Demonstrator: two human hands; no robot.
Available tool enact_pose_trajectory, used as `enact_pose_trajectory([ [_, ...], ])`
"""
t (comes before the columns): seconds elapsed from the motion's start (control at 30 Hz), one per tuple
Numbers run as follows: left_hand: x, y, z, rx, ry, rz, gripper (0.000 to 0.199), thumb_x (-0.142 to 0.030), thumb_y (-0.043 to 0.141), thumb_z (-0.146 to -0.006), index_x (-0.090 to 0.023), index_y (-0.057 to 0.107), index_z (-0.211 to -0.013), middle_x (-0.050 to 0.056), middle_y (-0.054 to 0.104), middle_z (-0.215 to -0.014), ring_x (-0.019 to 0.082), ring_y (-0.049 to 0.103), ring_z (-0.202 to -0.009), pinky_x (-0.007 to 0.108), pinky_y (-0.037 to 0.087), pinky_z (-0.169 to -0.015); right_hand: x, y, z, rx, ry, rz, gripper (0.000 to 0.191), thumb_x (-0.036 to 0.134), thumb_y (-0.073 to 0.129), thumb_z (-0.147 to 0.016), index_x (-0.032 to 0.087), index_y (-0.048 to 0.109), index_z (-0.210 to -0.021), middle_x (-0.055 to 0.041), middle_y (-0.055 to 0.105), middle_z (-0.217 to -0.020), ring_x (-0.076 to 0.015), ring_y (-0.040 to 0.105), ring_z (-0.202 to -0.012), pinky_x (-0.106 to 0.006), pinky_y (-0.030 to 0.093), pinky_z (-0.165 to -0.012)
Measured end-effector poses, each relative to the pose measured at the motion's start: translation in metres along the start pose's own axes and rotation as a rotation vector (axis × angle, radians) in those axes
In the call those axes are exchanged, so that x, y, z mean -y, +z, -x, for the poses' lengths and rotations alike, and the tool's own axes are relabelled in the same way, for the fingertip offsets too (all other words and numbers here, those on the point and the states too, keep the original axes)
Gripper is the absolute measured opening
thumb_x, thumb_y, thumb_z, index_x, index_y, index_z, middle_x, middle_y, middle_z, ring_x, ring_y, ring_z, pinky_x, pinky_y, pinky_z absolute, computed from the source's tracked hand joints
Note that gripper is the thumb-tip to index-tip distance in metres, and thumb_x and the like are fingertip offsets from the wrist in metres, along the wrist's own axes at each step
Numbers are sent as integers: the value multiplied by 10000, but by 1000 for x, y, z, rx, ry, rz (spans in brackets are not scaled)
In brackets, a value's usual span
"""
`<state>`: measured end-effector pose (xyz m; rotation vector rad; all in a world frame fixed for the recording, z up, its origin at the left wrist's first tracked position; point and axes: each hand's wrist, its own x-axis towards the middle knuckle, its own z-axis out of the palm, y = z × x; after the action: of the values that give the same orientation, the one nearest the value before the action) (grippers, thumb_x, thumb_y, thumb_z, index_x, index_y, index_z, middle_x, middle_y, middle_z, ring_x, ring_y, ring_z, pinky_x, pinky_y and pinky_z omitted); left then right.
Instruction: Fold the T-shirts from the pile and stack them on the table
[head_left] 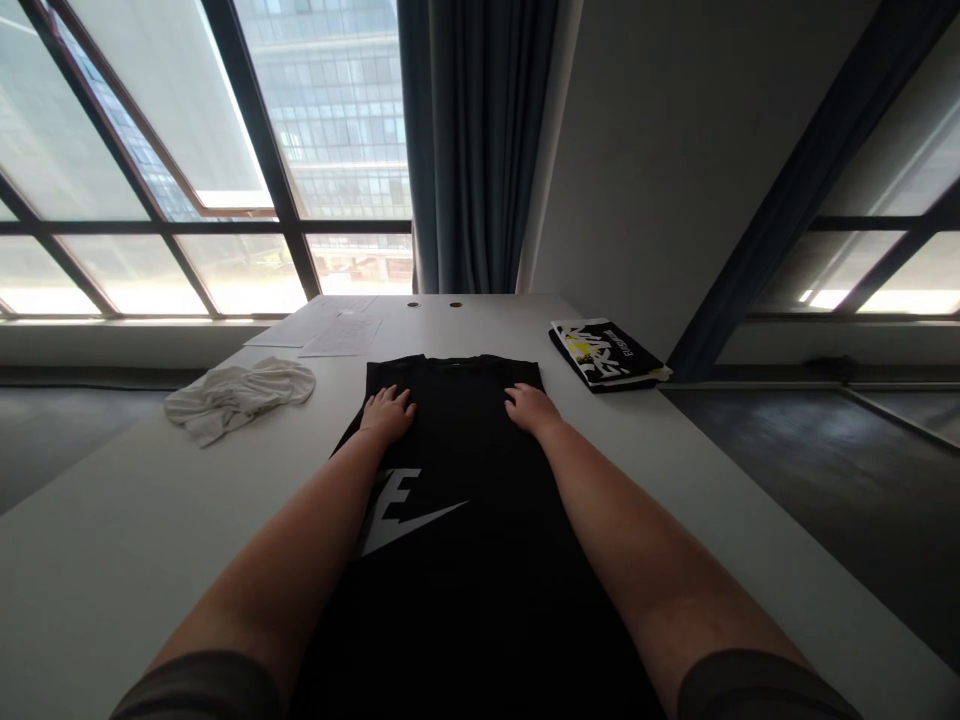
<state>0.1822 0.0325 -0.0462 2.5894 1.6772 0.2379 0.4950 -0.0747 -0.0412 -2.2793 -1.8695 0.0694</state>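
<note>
A black T-shirt (480, 580) lies spread on the white table, its collar end away from me and part of a grey printed logo showing on its left half. My left hand (388, 413) rests on the shirt's upper left side, palm down with the fingers spread. Across from it, my right hand (530, 407) lies on the upper right side near the edge, fingers stretched out over the cloth. Neither hand grips anything. My forearms cover parts of the shirt's side edges.
On the white table (97, 540), a crumpled whitish cloth (240, 395) lies at left. Behind it are paper sheets (341, 335). Folded black clothing with white and yellow print (607, 352) sits at right, near the table edge. A blue curtain (480, 150) hangs beyond.
</note>
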Motion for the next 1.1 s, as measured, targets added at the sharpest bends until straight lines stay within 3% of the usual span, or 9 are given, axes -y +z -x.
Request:
enact_pose_trajectory([
  [0.17,-1,-1,-1,-3,96,20,583,-411,353,-1031,-160,441,-1550,135,371,-1664,284,321,-1559,533,227,-1312,4,5,-8,-5,-66,-30,586,254,421,-1020,125,447,-1591,-126,381,-1638,-241,366,-1525,-447,251,-1296],
  [0.3,-2,-5,0,-29,148,29,568,-394,404,-1013,-155,473,-1524,124,432,-1626,284,426,-1495,460,324,-1282,8,8,-7,-5,-122,-48,592,307,448,-1032,159,426,-1605,-120,398,-1629,-246,368,-1525,-464,259,-1290],
  [0.43,-2,-8,3,-59,195,40,531,-379,438,-997,-170,538,-1474,99,527,-1544,263,518,-1406,378,412,-1227,8,7,-5,15,-173,-66,598,343,460,-1041,164,422,-1611,-99,403,-1630,-236,372,-1525,-397,290,-1286],
  [0.8,-4,-14,8,-98,227,41,453,-352,502,-966,-237,619,-1389,73,606,-1409,272,583,-1278,410,472,-1156,15,-1,3,-3,-303,-121,578,297,506,-1012,155,479,-1572,-71,475,-1583,-185,454,-1466,-299,329,-1264],
  [0.93,-5,-12,8,-132,192,37,491,-404,489,-982,-263,571,-1445,75,523,-1528,283,479,-1411,439,390,-1227,17,-2,3,-15,-314,-116,576,328,506,-1019,173,482,-1573,-85,429,-1614,-214,390,-1513,-351,291,-1287],
  [1.03,-4,-7,5,-99,65,21,631,-499,399,-1015,-199,428,-1569,126,338,-1676,335,256,-1574,510,255,-1297,18,0,0,-20,-168,-35,644,414,473,-1048,167,381,-1635,-127,294,-1680,-291,226,-1588,-453,215,-1307],
  [1.1,-1,-2,1,-29,-9,14,696,-553,325,-1024,-162,387,-1596,152,291,-1697,358,204,-1597,532,234,-1300,18,1,-1,47,-91,3,693,473,427,-1066,147,304,-1665,-164,220,-1699,-324,179,-1598,-482,193,-1305],
])
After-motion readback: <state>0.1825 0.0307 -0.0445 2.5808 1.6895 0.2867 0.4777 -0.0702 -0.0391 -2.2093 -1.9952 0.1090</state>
